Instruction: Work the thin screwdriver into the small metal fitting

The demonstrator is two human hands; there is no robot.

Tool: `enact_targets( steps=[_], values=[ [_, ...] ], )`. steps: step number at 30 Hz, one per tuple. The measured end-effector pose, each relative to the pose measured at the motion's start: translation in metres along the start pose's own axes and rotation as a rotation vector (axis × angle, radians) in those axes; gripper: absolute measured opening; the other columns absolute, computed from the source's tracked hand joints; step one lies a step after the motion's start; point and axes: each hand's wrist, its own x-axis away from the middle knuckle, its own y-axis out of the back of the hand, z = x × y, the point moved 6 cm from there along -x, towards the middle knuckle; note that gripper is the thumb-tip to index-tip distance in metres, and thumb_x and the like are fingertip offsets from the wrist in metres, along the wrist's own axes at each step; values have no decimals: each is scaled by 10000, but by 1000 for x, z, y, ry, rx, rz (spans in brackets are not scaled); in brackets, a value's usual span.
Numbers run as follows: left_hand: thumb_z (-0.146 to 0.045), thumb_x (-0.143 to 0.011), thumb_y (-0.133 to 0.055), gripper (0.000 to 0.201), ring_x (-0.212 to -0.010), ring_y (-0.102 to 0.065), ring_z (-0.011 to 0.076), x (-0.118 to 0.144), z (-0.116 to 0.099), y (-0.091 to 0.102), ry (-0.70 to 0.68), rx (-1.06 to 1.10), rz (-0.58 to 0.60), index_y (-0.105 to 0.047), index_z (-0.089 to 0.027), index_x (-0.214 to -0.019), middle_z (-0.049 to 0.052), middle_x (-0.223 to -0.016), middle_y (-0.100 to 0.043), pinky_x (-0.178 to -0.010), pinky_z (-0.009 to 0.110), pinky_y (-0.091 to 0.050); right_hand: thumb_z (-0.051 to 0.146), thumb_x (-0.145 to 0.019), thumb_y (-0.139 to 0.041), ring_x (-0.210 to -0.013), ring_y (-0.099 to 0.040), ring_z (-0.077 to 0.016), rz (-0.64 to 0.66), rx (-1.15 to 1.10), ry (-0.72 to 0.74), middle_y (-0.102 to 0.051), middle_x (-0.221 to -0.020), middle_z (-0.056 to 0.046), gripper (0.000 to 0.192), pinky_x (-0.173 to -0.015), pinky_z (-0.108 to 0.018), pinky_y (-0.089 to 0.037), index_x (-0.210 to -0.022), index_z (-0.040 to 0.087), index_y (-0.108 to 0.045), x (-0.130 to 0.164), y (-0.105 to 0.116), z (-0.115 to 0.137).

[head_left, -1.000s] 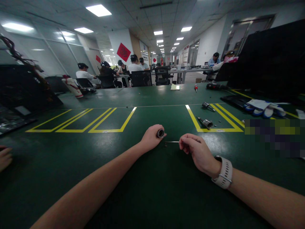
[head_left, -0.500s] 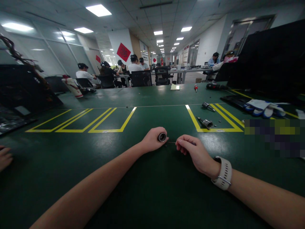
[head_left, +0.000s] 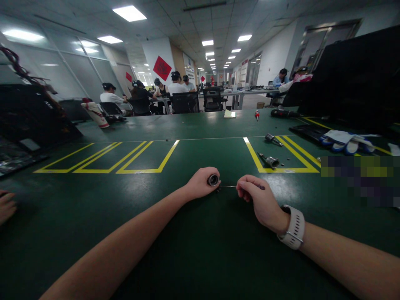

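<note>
My left hand is closed around a hollow metal cylinder, its round open end facing me. Closed too, my right hand grips a small screwdriver by a handle mostly hidden in the fingers. The thin shaft points left, toward the underside of the cylinder; whether its tip touches cannot be made out. Just below the cylinder is a tiny dark piece, too small to name. Beyond my right hand, two metal tool parts with cup-shaped ends, one nearer and one farther, lie on the table.
Yellow tape marks boxes on the green table. White-and-blue gloves, a dark power tool and a red screwdriver lie toward the right and back. At the left edge is another person's hand. Several people sit farther off.
My right hand has shifted a little to the right with the screwdriver, and more of the shaft shows. My left hand and the cylinder have barely moved.
</note>
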Motion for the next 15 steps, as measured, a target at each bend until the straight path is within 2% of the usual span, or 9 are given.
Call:
enact_targets(
  steps=[6,10,12,15],
  values=[
    [-215,-736,-563,75,-635,-511,105,0,0,0,-3,47,6,-521,-155,-721,-19,-692,-528,-598,222,-401,274,-809,-491,-559,-443,-115,-35,-9,11,-502,-585,31,196,-509,-249,-329,-648,183,-553,0,3,-2],
    [-219,-721,-580,81,-624,-519,103,1,4,0,48,101,-6,-531,-155,-716,-25,-676,-540,-588,216,-407,329,-794,-545,-646,-494,-134,-69,39,20,-550,-727,10,141,-576,-270,-401,-777,190,-568,-2,3,0],
    [-230,-718,-587,94,-610,-513,102,1,6,3,73,85,-59,-532,-155,-704,-28,-661,-538,-579,217,-400,331,-792,-552,-747,-546,-161,-44,101,-2,-587,-846,-20,165,-667,-309,-450,-875,189,-565,-2,0,1],
    [-270,-726,-589,139,-578,-489,99,3,13,12,145,16,-238,-522,-159,-678,-35,-628,-521,-552,217,-376,293,-855,-460,-953,-571,-195,100,217,7,-602,-1033,-79,219,-848,-374,-446,-1026,174,-527,-1,-13,7]
  ],
)
